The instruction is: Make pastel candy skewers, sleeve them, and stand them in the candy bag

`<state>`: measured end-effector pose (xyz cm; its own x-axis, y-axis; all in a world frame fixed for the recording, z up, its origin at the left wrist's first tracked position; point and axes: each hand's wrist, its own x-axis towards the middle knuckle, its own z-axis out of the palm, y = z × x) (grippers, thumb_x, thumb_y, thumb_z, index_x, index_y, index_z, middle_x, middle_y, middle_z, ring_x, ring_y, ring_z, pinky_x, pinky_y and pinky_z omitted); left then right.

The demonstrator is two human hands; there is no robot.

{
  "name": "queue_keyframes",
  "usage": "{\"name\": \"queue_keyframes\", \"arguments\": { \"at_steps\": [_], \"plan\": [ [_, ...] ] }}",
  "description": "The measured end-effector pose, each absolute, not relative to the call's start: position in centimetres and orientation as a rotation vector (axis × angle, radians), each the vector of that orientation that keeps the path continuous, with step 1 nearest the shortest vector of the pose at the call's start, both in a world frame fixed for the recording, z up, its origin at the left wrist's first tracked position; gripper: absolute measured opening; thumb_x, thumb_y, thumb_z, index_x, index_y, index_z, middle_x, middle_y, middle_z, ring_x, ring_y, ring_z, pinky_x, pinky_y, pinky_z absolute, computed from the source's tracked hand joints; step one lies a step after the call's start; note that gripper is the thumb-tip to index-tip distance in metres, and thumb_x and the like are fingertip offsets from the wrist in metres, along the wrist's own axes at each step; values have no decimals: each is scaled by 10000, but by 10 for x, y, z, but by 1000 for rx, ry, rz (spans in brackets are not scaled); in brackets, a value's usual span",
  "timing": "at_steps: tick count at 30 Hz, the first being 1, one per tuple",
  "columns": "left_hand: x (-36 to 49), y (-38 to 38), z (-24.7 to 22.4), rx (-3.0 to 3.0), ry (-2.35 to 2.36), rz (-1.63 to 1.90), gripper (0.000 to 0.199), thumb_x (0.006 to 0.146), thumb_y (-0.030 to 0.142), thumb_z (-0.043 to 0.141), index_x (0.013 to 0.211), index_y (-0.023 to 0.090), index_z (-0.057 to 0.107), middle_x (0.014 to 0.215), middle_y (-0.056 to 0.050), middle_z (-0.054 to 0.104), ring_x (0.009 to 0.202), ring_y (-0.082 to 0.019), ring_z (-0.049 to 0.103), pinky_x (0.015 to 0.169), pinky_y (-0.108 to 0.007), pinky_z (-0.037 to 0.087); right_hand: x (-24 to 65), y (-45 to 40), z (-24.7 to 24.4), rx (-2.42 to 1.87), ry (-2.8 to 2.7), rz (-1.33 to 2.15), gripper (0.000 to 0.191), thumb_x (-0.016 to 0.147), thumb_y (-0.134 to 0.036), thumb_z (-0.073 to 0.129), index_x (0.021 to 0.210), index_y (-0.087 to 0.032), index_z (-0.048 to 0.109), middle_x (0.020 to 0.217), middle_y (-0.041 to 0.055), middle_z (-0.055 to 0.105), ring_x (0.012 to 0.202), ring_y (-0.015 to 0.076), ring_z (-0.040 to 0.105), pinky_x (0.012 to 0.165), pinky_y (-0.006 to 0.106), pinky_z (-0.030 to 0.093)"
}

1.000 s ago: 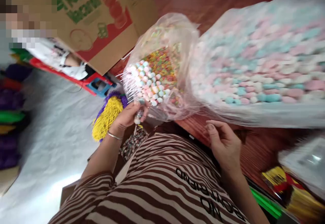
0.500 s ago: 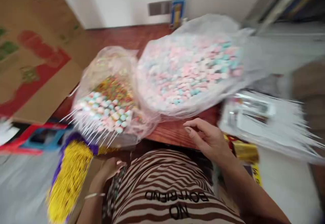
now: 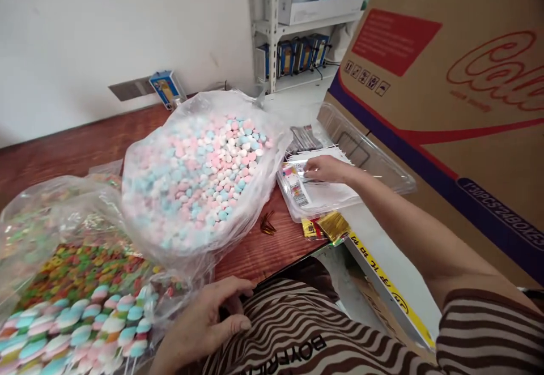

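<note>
My left hand [image 3: 208, 318] hovers at the table's front edge, thumb and fingers apart with nothing between them. To its left, candy skewers [image 3: 80, 329] of stacked pastel marshmallows on white sticks lie by a clear bag of colourful ring-shaped pieces [image 3: 85, 270]. My right hand [image 3: 327, 169] reaches into a clear plastic tray [image 3: 293, 208]. Its fingers are bent together over white sticks [image 3: 335, 154] and printed clear packets [image 3: 296, 185]; what the fingertips grip is hidden. Between the hands, a large clear bag of pink, white and blue marshmallows [image 3: 212, 177] rests on the table.
Gold twist ties [image 3: 267, 223] lie on the red-brown table [image 3: 246, 256]. A gold packet [image 3: 334, 226] sits at the tray's front. A large cardboard box [image 3: 446, 92] stands at right, near a clear lid [image 3: 374, 154]. White shelving [image 3: 274, 41] is behind.
The view has swung to the right. My right hand has moved from the table's front edge to the tray of sticks. My left hand has come up from below the edge.
</note>
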<state>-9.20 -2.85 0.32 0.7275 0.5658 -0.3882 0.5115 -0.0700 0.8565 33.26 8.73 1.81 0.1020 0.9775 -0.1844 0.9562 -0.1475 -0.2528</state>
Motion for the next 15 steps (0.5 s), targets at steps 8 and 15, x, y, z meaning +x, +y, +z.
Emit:
{"name": "queue_keyframes", "arguments": {
  "at_steps": [8,15],
  "plan": [
    [-75,-25,-8,1763,833,37,471,876,500,690,1283,262,676,1095,-81,728,957,-228,680,863,-325,535,324,118,14,-2283,-2029,435,352,852,-331,714,1163,-165,704,1084,121,765,941,261,695,709,289,448],
    [-84,-27,-22,1695,896,80,435,919,493,640,1298,280,656,1164,-76,715,1022,-233,675,906,-329,554,307,115,4,-2368,-2046,445,370,738,-476,818,948,-174,777,993,133,783,970,311,706,711,306,462]
  ]
}}
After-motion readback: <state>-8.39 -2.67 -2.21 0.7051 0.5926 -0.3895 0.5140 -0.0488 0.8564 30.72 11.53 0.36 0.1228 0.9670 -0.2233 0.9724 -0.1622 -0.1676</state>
